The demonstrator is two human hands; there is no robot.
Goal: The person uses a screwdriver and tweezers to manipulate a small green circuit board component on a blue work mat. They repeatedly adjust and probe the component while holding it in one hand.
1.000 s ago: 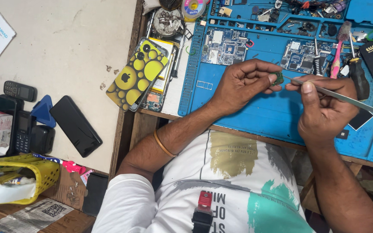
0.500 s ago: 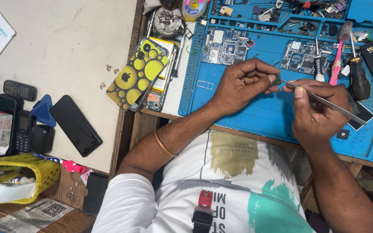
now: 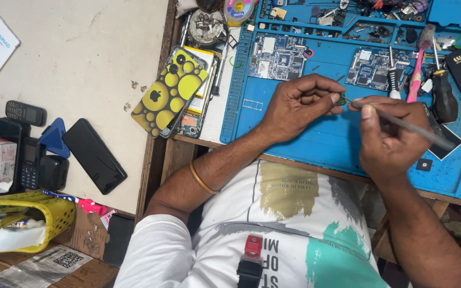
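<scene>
Two hands over blue repair mat (image 3: 305, 144) on worktop | boards (image 3: 276, 56) parked beyond fingers, out of the way | left hand (image 3: 300, 104) fingers pinch tiny component (image 3: 341, 99), raised for access | right hand (image 3: 388, 136) fingers clamp tweezers (image 3: 401, 124), tip touching component.

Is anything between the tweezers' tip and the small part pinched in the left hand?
Nothing visible. The tweezers in the right hand reach straight to the small part held by the left hand.

Bare blue mat (image 3: 316, 141) below hands; circuit boards (image 3: 276, 56), screwdrivers (image 3: 441, 90) crowd top.
</scene>
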